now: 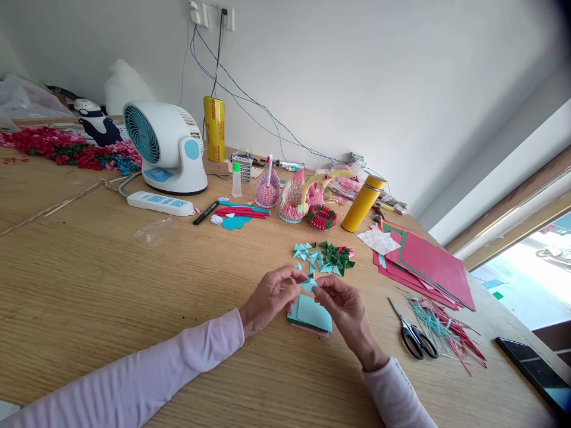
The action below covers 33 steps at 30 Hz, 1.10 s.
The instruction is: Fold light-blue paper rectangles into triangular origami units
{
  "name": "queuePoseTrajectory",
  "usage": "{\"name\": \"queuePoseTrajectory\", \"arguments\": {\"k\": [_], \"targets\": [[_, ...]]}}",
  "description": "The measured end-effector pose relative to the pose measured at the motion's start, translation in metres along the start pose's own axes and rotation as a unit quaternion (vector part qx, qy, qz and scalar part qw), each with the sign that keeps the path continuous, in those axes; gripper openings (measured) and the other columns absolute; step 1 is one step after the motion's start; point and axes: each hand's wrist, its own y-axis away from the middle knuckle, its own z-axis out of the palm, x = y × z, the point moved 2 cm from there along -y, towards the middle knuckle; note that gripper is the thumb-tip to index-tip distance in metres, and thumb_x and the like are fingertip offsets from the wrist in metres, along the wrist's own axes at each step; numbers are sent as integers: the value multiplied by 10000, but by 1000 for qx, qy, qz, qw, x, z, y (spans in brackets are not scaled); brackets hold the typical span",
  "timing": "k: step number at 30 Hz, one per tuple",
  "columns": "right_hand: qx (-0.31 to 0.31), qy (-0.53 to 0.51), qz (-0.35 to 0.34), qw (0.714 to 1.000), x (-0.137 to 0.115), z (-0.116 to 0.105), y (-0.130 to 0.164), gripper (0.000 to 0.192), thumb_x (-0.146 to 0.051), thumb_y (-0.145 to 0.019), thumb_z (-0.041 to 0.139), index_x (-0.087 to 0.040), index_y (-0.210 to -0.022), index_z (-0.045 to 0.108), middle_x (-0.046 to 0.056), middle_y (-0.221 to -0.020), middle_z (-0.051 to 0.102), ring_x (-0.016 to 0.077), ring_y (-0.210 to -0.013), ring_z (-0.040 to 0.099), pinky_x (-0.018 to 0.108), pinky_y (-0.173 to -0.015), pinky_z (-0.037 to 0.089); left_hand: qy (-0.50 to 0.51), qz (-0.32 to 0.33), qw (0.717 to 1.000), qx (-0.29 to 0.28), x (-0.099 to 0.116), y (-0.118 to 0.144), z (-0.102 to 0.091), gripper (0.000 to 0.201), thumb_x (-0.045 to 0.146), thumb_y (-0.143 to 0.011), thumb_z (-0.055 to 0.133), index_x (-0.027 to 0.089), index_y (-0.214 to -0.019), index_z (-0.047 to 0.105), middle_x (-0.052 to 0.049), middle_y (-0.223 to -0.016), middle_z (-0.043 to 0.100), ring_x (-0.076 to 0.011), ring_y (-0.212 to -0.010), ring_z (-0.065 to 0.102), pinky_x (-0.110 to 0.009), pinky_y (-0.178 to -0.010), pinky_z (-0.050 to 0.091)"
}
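While pinching paper piece (308, 285): both hands (272, 295) together.

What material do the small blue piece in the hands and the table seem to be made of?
Small blue piece: probably thin matte paper, since it keeps sharp folds between both hands. Table: looks like light wood or a wood-look laminate, with visible grain lines and a dull sheen.

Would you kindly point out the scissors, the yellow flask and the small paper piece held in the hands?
scissors (413, 333), head view, on the blades near the pivot.
yellow flask (362, 205), head view, mid-body.
small paper piece (308, 285), head view, on its light blue centre between the fingertips.
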Motion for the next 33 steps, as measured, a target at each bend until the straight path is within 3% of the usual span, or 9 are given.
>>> {"name": "queuePoseTrajectory", "arguments": {"k": [5, 10, 16, 24, 33], "targets": [[-17, 66, -35, 997, -5, 2, 2, 145, -325, -828, 667, -184, -853, 689, 27, -769, 631, 131, -667, 583, 249, -624, 481, -85, 50, 994, 37, 0, -4, -1, 250, 341, -752, 692, 113, -844, 645, 17, -599, 561, -92, -520, 522, -193, -495, 426], [-11, 23, 23, 999, -1, 3, 2, 223, -384, -819, 673, -168, -873, 663, 33, -720, 661, 138, -622, 617, 246, -588, 484, -59, 42, 996, 51, -4, -5, -2, 266, 369, -753, 693, 120, -815, 621, 38, -522, 534, -91, -467, 520, -190, -466, 421], [-18, 78, 8, 997, -2, 1, 3, 225, -383, -850, 637, -163, -887, 664, 38, -708, 672, 156, -661, 644, 258, -634, 487, -71, 37, 997, 20, -4, -4, -1, 298, 368, -793, 660, 120, -959, 651, 28, -556, 560, -96, -494, 547, -196, -495, 453], [-36, 166, -43, 985, -10, 2, 5, 188, -340, -902, 563, -172, -886, 646, 32, -719, 674, 158, -680, 639, 259, -666, 480, -67, 37, 997, 11, -6, -4, -1, 284, 373, -796, 659, 115, -915, 656, 24, -539, 571, -105, -485, 569, -200, -486, 461], [-52, 126, -27, 990, -9, 5, 7, 201, -363, -921, 529, -176, -892, 597, 19, -693, 637, 146, -639, 625, 247, -624, 470, -72, 40, 997, 14, -5, -2, -1, 247, 379, -803, 648, 135, -829, 616, 10, -689, 621, -96, -464, 603, -189, -447, 460]]}}
